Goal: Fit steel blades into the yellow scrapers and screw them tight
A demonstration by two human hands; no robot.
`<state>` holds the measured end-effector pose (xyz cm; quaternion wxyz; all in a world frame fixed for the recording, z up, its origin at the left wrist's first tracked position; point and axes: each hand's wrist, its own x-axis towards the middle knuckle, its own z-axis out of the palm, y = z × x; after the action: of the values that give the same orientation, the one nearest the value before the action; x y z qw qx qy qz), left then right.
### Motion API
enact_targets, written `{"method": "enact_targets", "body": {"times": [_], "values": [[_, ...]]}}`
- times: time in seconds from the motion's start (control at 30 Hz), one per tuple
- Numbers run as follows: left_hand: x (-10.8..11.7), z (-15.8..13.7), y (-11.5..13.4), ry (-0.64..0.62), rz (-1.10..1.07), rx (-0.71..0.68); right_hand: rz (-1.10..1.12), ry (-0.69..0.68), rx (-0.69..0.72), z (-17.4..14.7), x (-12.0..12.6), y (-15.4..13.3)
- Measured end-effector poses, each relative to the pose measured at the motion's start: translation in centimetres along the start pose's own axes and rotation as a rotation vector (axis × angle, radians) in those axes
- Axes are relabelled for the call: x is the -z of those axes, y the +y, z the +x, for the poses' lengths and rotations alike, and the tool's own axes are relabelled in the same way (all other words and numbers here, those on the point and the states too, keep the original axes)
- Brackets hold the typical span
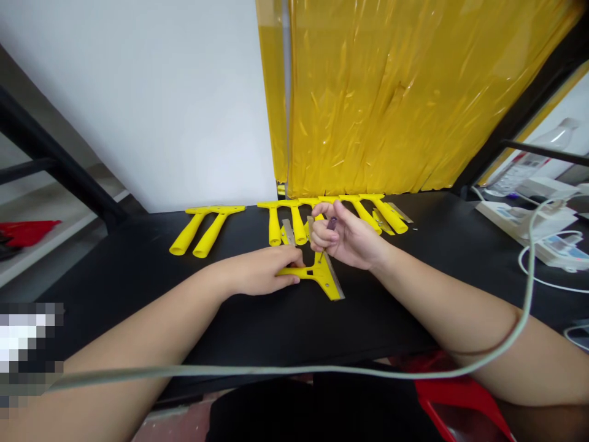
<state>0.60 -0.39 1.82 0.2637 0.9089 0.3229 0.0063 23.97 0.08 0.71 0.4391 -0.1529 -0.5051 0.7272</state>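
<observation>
My left hand [269, 269] is closed around the handle of a yellow scraper [318, 274], which lies on the black tabletop [257, 328] with its metal blade toward the right. In my right hand [345, 236] is a small screwdriver [332, 224] with a dark purple handle, gripped by curled fingers. Its thin shaft points down at a screw on the scraper's head; whether the tip sits in the screw I cannot tell. Behind my hands, several more yellow scrapers [275, 224] lie in a row, some partly hidden by my right hand.
Two yellow scrapers [209, 230] lie at the back left. A pale cable [294, 371] hangs across the foreground and up the right side. White power strips [524, 230] and a clear plastic bottle [534, 162] are at the right. A yellow plastic sheet [391, 98] and white panel [184, 98] stand behind.
</observation>
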Motion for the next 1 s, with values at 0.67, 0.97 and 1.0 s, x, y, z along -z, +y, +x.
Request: {"method": "enact_targets", "body": {"times": [0.67,0.97,1.0], "values": [[-0.07,0.03,-0.34,0.004,0.002,-0.038,-0.033,0.118,0.110,0.09,-0.35,-0.29],[0.02,-0.03,-0.15,0.006,-0.013,-0.019,-0.002,0.067,0.074,0.02,-0.35,-0.06],[0.04,-0.04,-0.09,0.005,-0.010,-0.017,0.006,0.072,0.086,0.05,-0.33,-0.07]]}}
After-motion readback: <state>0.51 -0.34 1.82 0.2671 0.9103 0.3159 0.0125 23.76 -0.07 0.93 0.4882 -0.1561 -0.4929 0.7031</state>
